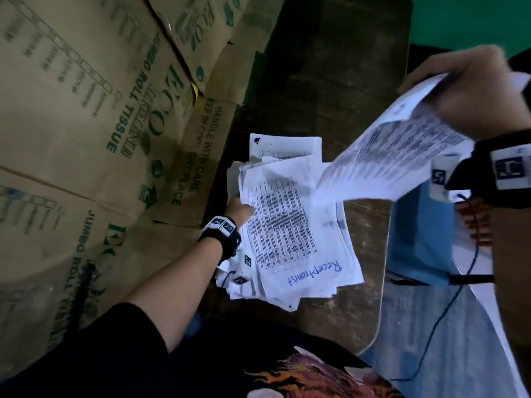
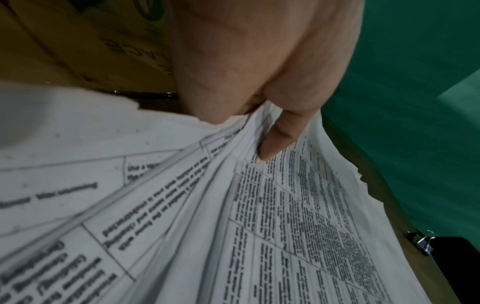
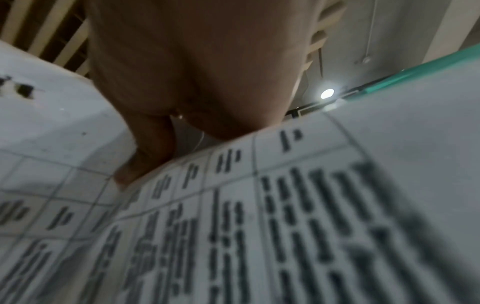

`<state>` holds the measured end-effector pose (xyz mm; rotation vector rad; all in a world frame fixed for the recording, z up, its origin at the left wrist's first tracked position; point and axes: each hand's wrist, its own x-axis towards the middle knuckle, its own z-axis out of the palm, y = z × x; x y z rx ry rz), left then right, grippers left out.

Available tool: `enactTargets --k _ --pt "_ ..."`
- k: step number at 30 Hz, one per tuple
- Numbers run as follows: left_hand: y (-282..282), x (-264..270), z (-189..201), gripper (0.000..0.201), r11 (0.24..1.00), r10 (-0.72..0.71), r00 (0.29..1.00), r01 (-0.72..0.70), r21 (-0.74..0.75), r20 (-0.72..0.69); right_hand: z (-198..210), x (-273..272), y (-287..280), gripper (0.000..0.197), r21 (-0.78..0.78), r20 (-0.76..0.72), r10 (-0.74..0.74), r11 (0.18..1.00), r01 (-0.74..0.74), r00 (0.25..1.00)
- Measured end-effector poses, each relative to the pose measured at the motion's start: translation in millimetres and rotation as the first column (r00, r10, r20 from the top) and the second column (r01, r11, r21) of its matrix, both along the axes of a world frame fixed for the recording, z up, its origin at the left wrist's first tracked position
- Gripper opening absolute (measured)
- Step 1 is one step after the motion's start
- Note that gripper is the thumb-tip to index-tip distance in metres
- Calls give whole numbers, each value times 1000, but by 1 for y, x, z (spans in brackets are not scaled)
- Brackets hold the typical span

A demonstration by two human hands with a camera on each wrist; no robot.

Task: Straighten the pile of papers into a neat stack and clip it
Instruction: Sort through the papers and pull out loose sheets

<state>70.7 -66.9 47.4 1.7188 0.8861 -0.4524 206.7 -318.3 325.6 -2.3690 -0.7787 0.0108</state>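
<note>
Nearest the body, the left hand (image 1: 240, 209) reaches in from the side and holds the loose pile of white printed papers (image 1: 290, 234) by its edge; the left wrist view shows its grip narrow, the thumb (image 2: 279, 137) pressed down into the fanned sheets with the other fingers hidden beneath. The pile lies on the dark wooden desk (image 1: 324, 90), its sheets skewed at several angles with corners sticking out along the near and left sides, and the top page bears a table of print and a handwritten word in blue.

Further out and higher, the right hand (image 1: 471, 93) lifts a separate batch of white printed sheets (image 1: 393, 159) clear of the desk — gripped at their upper end, the free end drooping toward the pile. How many sheets it holds I cannot tell.

A small black binder clip (image 2: 422, 242) lies on the desk beyond the pile's edge, seen only from the left wrist. Tall brown cardboard cartons (image 1: 94, 116) stand along the left.

This looks like the gathering step: the papers are in two lots and nothing is squared yet. The next move probably calls for laying the lifted batch onto the pile, then standing the lot on edge and tapping it level — only then is the clip worth reaching for.
</note>
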Motion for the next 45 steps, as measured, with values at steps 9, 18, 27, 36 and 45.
enactTargets --k 9,18,27,36,45 --pt "-1 -12 0 45 955 129 986 -96 -280 102 -158 -10 76 14 -433 -186 110 883 -182 976" --pt "7 -26 -8 57 912 178 983 -151 -381 36 -258 -27 110 19 -539 -115 95 830 -143 989" --pt "4 -28 -27 39 981 159 984 -149 -122 80 -275 56 89 37 -262 -381 -437 896 358 815" --pt "22 -11 -32 36 992 11 999 -17 121 50 -314 119 69 52 -394 -545 -509 857 331 666" --pt "4 -12 -34 84 940 -96 990 123 319 -100 -294 110 71 22 -71 -555 -434 875 479 710"
